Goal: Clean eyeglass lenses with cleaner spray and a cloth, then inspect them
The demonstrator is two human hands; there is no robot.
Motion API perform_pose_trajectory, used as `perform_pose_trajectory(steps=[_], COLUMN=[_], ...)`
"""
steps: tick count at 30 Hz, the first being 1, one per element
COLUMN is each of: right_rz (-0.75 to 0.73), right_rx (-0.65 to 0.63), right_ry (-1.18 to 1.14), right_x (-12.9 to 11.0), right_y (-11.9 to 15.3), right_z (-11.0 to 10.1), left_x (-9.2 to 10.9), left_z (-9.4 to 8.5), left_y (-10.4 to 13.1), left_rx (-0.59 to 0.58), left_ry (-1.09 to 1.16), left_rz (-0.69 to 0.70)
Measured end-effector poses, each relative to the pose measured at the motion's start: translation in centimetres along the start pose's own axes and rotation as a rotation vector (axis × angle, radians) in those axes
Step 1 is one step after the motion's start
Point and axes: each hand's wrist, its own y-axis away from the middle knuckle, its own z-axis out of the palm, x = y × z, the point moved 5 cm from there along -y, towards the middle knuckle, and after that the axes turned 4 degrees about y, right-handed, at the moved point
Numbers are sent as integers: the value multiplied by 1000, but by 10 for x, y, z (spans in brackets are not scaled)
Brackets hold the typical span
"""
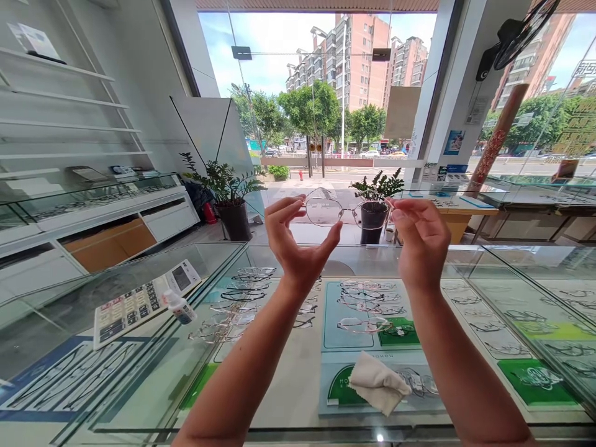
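Note:
A pair of thin-rimmed eyeglasses [348,212] is held up in front of me, above the glass display case. My left hand [298,239] grips the frame at its left end, fingertips at the outer edge and thumb stretched under the left lens. At the other end, the fingers of my right hand [421,239] pinch the frame near the right hinge. Below, a cream cleaning cloth [379,382] lies crumpled on the glass top [284,428]. Rows of eyeglasses [367,304] rest inside the case between my forearms.
On the left of the counter are a white calculator [144,304], a small spray bottle [179,306] and a tray of glasses [69,375]. Potted plants [234,214] stand by the glass doors [316,124]. A side showcase [116,217] runs along the left wall.

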Motion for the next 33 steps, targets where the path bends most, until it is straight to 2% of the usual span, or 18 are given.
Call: perform_pose_trajectory(steps=[4,12,19,22,26,28,33], right_rz=[-2,43,71,-33,-135,-116,-90], right_rx=[-28,-84,-128,-178,-409,-496,-573], right_ry=[-9,-132,-20,196,416,447,400], right_x=[-1,-1,4,-2,-3,1,7], right_y=[0,2,-1,-7,-9,-8,-9], right_z=[1,7,1,-7,-4,-3,-4], left_x=[-4,-16,-24,-21,0,9,20], left_z=[4,14,15,13,14,14,14], left_y=[2,9,12,6,-4,-6,-9], left_rx=[-48,-129,-202,-257,-428,-471,-518], left_ry=[5,158,156,90,-19,-47,-73], left_rz=[-55,-219,-249,-169,64,134,169])
